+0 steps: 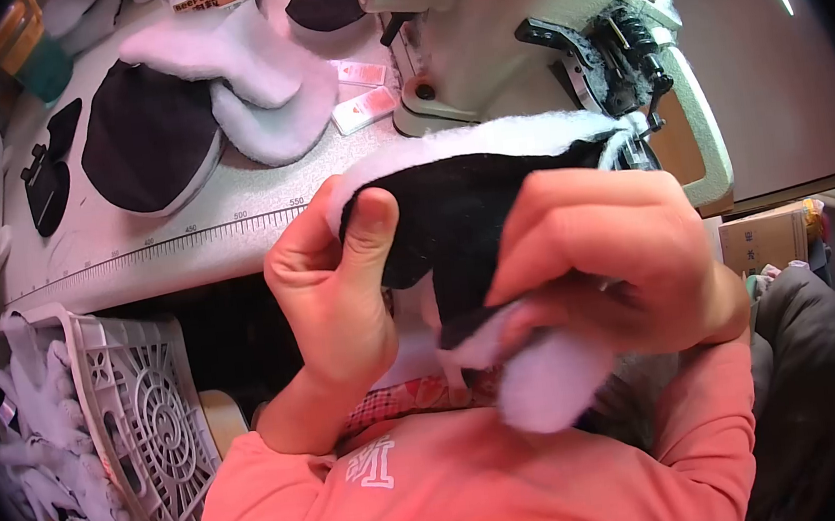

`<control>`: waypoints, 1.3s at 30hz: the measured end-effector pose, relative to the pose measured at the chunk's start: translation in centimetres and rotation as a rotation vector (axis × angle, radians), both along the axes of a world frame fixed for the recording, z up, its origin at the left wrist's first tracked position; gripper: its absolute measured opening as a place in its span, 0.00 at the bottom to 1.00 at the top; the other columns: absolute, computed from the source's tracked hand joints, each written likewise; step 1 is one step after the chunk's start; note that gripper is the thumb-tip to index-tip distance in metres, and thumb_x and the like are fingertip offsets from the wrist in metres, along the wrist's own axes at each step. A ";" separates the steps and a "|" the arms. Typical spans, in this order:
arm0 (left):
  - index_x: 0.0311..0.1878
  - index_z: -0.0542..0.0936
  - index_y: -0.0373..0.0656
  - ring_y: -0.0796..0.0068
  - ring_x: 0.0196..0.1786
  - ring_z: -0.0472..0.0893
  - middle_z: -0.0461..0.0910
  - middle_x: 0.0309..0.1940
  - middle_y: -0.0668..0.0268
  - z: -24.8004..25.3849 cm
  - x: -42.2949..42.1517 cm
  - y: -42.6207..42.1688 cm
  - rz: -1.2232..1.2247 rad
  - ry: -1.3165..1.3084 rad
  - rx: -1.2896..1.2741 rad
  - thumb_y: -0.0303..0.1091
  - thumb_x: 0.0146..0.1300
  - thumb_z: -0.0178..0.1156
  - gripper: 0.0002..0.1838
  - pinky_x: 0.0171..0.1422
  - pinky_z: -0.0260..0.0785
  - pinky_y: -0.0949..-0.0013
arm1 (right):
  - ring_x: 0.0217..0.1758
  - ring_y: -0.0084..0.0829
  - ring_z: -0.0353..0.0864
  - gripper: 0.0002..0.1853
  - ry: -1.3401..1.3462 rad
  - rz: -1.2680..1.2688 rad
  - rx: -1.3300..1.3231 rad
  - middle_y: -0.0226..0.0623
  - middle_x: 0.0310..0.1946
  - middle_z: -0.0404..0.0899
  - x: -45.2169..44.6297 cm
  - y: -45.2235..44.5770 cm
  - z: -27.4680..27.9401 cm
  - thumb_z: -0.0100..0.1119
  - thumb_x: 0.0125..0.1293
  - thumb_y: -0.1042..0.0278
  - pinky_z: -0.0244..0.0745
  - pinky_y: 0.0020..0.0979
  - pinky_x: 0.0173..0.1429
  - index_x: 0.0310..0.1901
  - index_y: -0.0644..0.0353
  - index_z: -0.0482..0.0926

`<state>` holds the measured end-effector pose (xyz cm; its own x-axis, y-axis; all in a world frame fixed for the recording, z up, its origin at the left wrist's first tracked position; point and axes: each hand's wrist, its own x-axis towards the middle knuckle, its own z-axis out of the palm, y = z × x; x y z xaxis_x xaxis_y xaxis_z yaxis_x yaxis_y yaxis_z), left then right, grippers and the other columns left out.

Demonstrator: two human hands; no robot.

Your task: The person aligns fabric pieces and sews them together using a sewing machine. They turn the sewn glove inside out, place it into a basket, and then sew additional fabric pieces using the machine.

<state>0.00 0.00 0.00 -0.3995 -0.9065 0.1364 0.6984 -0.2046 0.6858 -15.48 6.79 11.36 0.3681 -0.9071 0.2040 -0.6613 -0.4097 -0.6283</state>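
A black fabric piece backed with white fleece point(453, 207) is stretched between both hands, its far right end at the sewing machine's point(489, 63) needle area. My left hand point(339, 278) is closed on its left edge, thumb on the black side. Curled around the right part of the fabric is my right hand point(608, 252), with its fingertips partly hidden. Below that hand hangs a blurred white fleece end point(555, 383). To the left on the table lie a black oval piece point(144, 136) and white fleece pieces point(272, 104).
A ruler scale point(233, 223) runs along the table's front edge. Small red-and-white packets point(363, 110) and a black leaf-shaped piece point(325, 5) lie near the machine. A white plastic basket point(167, 425) with white plush pieces point(48, 437) stands at lower left. A cardboard box point(765, 240) is at right.
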 end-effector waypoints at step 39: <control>0.33 0.78 0.28 0.76 0.29 0.70 0.75 0.29 0.63 1.6 2.3 -0.3 0.436 -0.481 -0.675 0.26 0.62 0.66 0.09 0.32 0.61 0.76 | 0.27 0.27 0.75 0.08 0.011 -0.269 -0.283 0.34 0.26 0.75 -0.3 -2.0 -0.3 0.67 0.51 0.84 0.68 0.26 0.31 0.32 0.66 0.79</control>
<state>2.29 -0.35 1.58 -0.1933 -0.7790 0.5965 0.2305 0.5549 0.7994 -15.78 4.77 11.02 0.1280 -0.8801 0.4572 -0.7751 -0.3763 -0.5076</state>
